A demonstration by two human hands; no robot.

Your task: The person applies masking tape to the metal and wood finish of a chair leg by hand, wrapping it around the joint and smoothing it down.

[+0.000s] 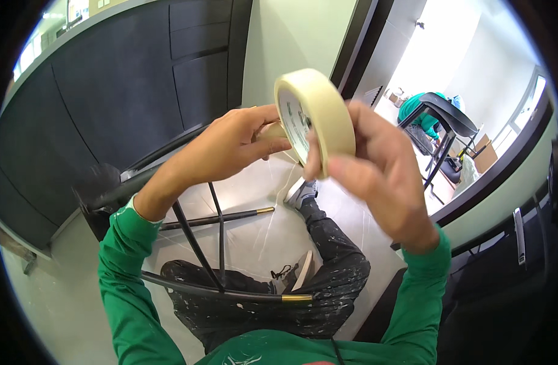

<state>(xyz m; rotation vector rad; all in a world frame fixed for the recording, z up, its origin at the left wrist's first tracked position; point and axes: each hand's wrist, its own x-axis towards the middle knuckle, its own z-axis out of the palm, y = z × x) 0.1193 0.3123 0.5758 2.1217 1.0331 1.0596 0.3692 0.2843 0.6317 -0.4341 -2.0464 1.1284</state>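
A roll of cream masking tape [324,112] is raised in front of me, tilted so its printed inner core shows. My right hand [388,170], somewhat blurred, grips the roll from its right side, fingers reaching into the core. My left hand [233,143] is closed at the end of a black chair leg [185,140], touching or nearly touching the roll's left edge. Gold shows at its fingers, with a pale tan patch that may be tape; the grip is partly hidden. The black chair lies tipped over across my lap, another leg [236,297] ending in a gold tip [297,298].
Dark cabinets [121,67] line the left. Below are my paint-spotted trousers [334,255] and the pale tiled floor [254,240]. At right, a black panel-like object [504,286] stands close by. Through the doorway are another black chair [446,115] and a person in green [416,109], bent low.
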